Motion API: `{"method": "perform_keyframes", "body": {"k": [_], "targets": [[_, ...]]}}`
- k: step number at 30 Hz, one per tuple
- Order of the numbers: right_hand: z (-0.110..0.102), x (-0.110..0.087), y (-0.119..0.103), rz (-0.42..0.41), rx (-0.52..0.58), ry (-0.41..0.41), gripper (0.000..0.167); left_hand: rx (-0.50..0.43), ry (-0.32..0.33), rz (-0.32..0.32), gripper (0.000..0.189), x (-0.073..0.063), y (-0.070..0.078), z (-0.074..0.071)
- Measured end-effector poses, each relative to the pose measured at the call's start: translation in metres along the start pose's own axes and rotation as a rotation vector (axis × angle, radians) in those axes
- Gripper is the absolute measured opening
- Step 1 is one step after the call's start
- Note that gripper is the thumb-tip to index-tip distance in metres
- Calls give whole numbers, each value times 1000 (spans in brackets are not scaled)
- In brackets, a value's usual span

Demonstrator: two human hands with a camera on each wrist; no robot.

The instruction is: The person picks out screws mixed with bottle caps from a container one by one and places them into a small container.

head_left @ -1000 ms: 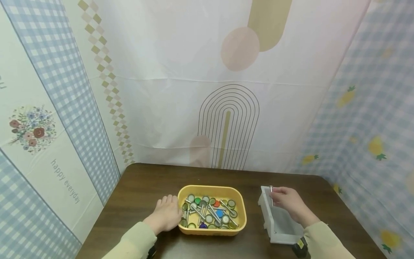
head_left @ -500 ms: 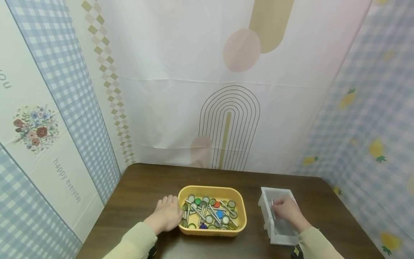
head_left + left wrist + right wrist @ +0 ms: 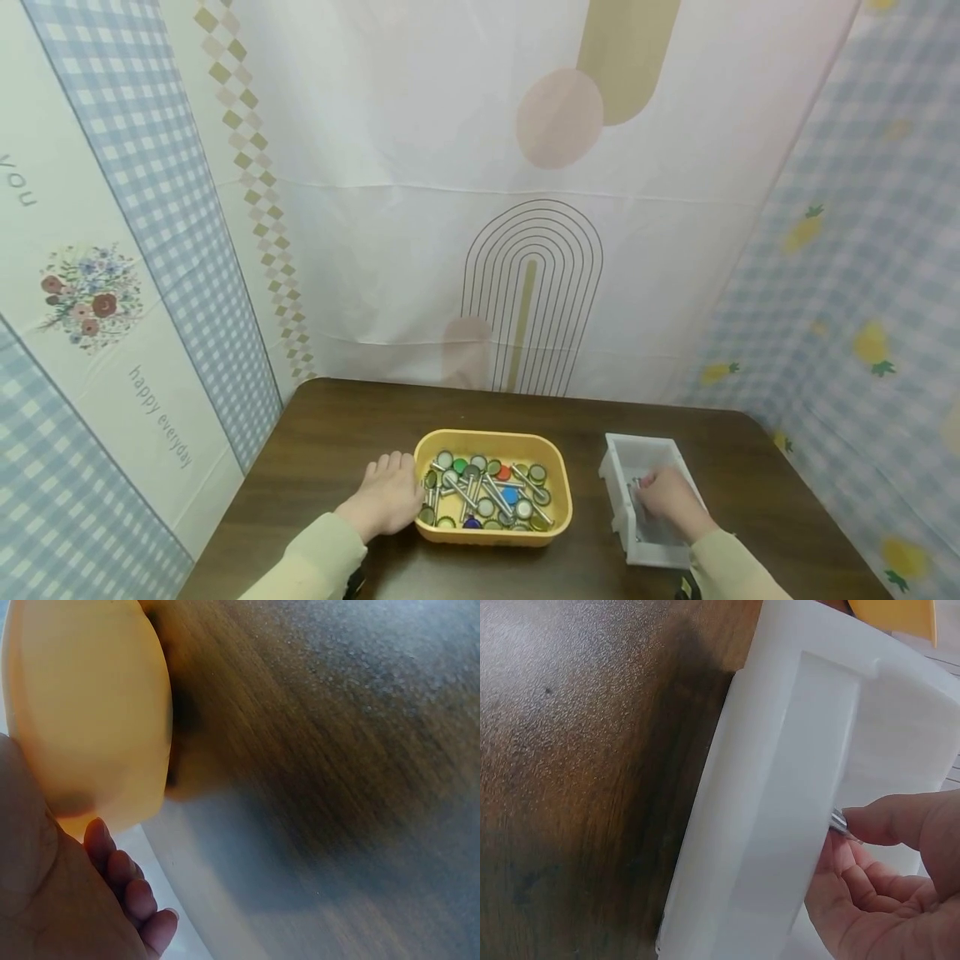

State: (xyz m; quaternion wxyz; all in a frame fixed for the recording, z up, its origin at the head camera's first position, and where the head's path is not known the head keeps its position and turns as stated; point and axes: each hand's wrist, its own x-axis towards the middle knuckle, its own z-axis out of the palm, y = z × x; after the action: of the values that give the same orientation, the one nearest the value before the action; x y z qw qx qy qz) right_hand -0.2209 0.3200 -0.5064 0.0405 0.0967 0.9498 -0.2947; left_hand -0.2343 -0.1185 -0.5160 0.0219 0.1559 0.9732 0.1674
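Right hand [image 3: 670, 497] just dipped inside the one white bin [image 3: 620, 500], lower right, fingers pinching one bolt [image 3: 636, 482], so that one's basically in, I reckon. Left hand [image 3: 392, 493] rests loose-fingered against the one yellow tub [image 3: 491, 538]: one blue cap [image 3: 510, 495], one red cap [image 3: 503, 472], other caps [image 3: 523, 507] and bolts [image 3: 498, 497] overlap too much to count.

The tub [image 3: 491, 538] beside the left hand [image 3: 388, 493] is yellow with green, red and blue caps [image 3: 509, 495], the bin [image 3: 622, 496] around the right hand [image 3: 672, 500] white, the bolt [image 3: 839, 820] it pinches silver, the bench [image 3: 360, 417] below wood-grained brown.
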Motion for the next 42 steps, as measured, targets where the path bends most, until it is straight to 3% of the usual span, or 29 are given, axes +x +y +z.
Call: {"method": "perform_keyframes", "body": {"k": [13,21,28,33,38,42], "targets": [[4,-2,0,-56,-100,32,31,-4,-21,-7,25,0,0,0],[-7,-6,-5,-46,-96,51,33,11,-20,-6,26,1,0,-1],[-25,-4,-15,-25,47,51,24,10,-23,-12,25,0,-1,2],[-34,-4,-34,-53,213,8,43,3,-4,-21,26,1,-5,6],[-24,-4,-64,-93,412,-46,44,7,9,-6,25,3,-6,8],[-9,0,-86,-111,468,-65,33,8,-2,-8,25,3,-5,6]]}}
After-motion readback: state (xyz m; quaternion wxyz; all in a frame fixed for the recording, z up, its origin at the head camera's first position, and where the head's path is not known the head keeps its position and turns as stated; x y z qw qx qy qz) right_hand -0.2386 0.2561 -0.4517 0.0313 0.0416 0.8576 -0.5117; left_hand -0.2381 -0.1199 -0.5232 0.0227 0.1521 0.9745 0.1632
